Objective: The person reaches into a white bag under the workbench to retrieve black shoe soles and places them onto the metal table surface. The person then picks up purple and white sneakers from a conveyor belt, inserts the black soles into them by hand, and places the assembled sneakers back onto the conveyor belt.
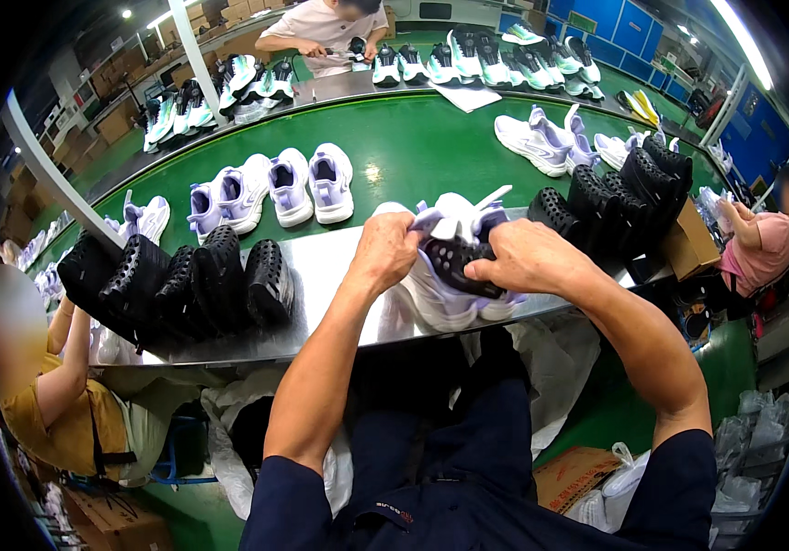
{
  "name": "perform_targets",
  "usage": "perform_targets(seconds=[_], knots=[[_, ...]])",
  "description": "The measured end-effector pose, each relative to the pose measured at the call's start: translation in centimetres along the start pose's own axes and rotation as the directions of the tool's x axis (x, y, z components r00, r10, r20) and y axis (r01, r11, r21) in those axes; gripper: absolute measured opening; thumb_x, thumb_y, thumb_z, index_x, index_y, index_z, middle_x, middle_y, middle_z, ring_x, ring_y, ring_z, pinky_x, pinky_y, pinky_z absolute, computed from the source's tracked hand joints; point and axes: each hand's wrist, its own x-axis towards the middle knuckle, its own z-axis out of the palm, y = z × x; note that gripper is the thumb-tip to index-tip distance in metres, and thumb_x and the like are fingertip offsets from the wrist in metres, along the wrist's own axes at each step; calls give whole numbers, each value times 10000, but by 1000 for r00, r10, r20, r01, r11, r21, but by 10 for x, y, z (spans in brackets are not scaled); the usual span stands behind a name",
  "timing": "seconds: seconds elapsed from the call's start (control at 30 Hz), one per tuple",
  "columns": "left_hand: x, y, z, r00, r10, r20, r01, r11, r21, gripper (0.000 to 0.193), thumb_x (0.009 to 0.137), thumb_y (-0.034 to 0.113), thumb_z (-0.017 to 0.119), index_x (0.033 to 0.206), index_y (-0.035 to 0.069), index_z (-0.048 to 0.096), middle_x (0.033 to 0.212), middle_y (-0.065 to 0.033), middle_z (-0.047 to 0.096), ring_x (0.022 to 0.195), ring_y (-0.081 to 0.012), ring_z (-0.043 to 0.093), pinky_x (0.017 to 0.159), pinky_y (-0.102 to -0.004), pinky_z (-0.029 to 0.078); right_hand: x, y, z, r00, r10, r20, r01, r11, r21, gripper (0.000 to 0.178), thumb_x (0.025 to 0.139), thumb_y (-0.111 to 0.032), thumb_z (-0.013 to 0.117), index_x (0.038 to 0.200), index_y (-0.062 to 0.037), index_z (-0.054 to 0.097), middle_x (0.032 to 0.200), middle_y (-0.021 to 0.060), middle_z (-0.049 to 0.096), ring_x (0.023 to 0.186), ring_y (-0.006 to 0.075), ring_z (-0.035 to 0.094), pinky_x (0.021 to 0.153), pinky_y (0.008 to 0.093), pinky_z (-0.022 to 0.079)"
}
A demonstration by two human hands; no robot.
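Seen from above, a person in a dark navy short-sleeved top (468, 487) works at a long desk (413, 174) with a green surface and a shiny metal front strip (330, 275). Over that strip, directly ahead of the body, is a white-and-lavender sports shoe with a thick pale sole (436, 298); a black, hole-studded insert (451, 266) shows at its opening. The left hand (385, 248) has its grip closed, thumb and fingers pinching the shoe's left side. The right hand (532, 257) has its grip curled nearly closed, thumb against the insert; how its hidden fingers hold cannot be told, nor whether the sole touches the desk.

Similar black inserts stand in clusters on the left (220, 275) and right (601, 197). More pale shoes (247, 193) sit farther back.

A crooked pull or push could crease or overstretch the shoe's soft edge. Should the left pinch slip under force, the shoe could jerk sideways and knock nearby inserts over. A loose right thumb could let the insert drop.
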Motion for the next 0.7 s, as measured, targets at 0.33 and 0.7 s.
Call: perform_targets(seconds=[0.33,0.7], knots=[[-11,-18,-17,988,-96,118,108,989,-100,168,850,82,605,909,-42,703,875,-267,680,870,-414,675,785,-461,522,22,-25,43,932,-329,-153,293,931,-220,364,873,-271,730,1044,32,624,859,185,725,815,376,729,718,468,584],[-24,-26,-8,987,-142,-82,125,975,-184,451,842,208,753,1235,1,674,998,-152,721,920,-238,674,847,-357,533,31,-16,100,648,-127,-751,286,954,85,513,826,-166,782,1227,75,570,997,270,700,932,431,685,815,451,547]])
